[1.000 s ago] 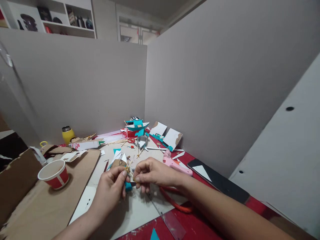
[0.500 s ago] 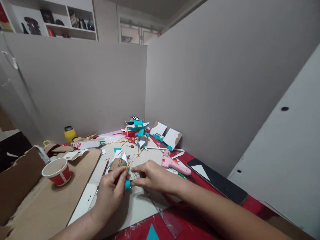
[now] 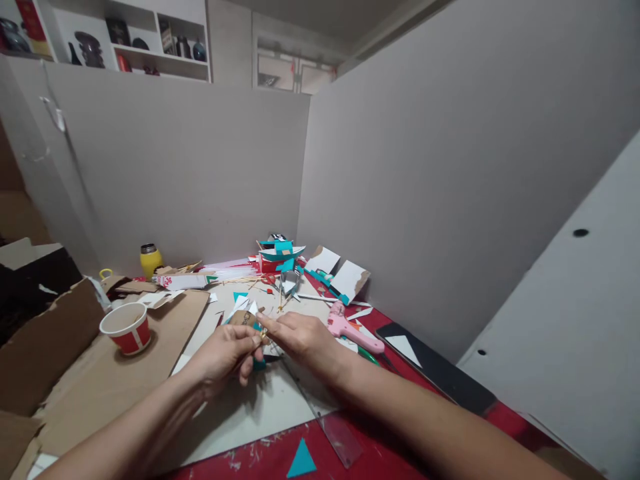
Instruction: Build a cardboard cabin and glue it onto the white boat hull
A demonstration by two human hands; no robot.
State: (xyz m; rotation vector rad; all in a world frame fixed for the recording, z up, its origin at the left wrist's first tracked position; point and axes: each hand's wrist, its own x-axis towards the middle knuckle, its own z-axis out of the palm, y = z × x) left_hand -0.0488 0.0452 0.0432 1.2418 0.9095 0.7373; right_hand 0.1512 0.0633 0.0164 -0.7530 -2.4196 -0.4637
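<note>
My left hand (image 3: 233, 350) is closed in a pinch on small thin wooden sticks (image 3: 264, 334), of which only a yellowish end shows at the fingertips. My right hand (image 3: 305, 339) has its fingers stretched out towards that end; its thumb is hidden, and whether it touches the sticks is unclear. Just behind my hands lies a brown printed cardboard piece (image 3: 239, 318) with white paper (image 3: 253, 307) beside it. Teal and dark material shows below my fingers, partly covered. Under both hands is a pale work board (image 3: 250, 417).
A pink glue gun (image 3: 353, 330) lies to the right, near a dark phone-like slab (image 3: 440, 370). A clear ruler (image 3: 340, 440) and teal triangle (image 3: 302, 460) are in front. Left stands a paper cup (image 3: 133, 337) on cardboard (image 3: 115, 390). Behind are a teal paper boat (image 3: 283, 253) and scissors (image 3: 270, 281).
My right hand has turned and its fingers now stretch flatter towards the left fingertips. My left hand has turned too, still pinching the sticks. The view has swung slightly left.
</note>
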